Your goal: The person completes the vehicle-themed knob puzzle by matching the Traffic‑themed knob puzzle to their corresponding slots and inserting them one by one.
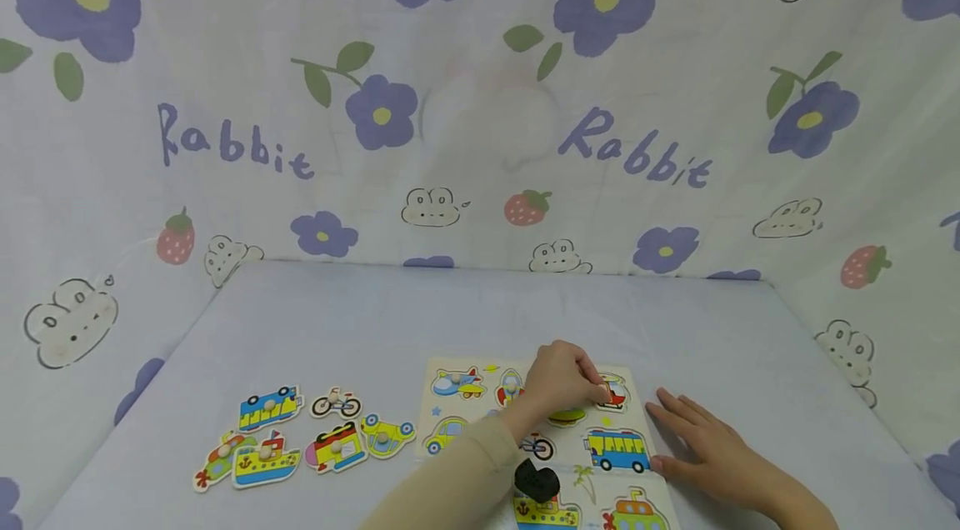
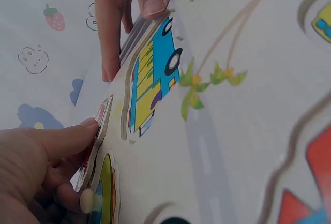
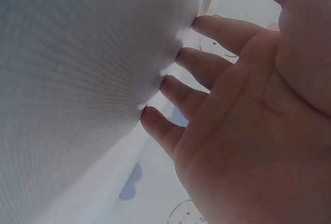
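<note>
A wooden puzzle board [image 1: 567, 463] printed with vehicles lies on the table. My left hand [image 1: 562, 384] reaches across it to the far right corner. Its thumb and fingers pinch a red and white helicopter piece [image 2: 102, 120], held at the helicopter picture [image 1: 617, 397]; the fingers partly hide it. Below that hand sits a green and yellow piece [image 1: 567, 416], whose knob shows in the left wrist view. My right hand [image 1: 708, 451] rests beside the board's right edge, fingers spread and fingertips on the table. The palm [image 3: 243, 115] faces the right wrist camera.
Left of the board lie several loose knobbed pieces: a blue bus [image 1: 270, 409], a bicycle [image 1: 336, 403], a yellow car [image 1: 386, 436], a ship [image 1: 266, 461] and others. An airplane piece [image 1: 456, 382] sits in the board. A patterned curtain [image 1: 480, 97] surrounds the table.
</note>
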A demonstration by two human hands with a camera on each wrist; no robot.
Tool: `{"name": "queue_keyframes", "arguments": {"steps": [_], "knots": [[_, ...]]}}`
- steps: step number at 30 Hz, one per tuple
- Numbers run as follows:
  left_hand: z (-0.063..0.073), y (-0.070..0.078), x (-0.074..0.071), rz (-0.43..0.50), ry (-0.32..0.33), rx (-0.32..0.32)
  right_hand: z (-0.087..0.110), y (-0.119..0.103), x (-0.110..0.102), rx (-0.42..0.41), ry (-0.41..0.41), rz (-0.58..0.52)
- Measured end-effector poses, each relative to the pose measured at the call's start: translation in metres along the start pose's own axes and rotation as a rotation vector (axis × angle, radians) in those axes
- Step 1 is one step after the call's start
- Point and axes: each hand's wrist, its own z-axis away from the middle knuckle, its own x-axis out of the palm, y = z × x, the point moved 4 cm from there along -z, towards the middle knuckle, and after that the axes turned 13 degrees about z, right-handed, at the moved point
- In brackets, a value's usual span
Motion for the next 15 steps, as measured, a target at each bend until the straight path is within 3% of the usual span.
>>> {"name": "queue_keyframes", "arguments": {"steps": [6, 15], "knots": [[-0.0007, 0.0029, 0.0017, -0.036, 0.003, -0.023, 0.0008, -0.0009, -0.0011, -0.017, 0.013, 0.001], [-0.0039, -0.0061, 0.0052, -0.037, 0.006, -0.030, 0.0013, -0.0005, -0.0009, -0.016, 0.012, -0.002]]}}
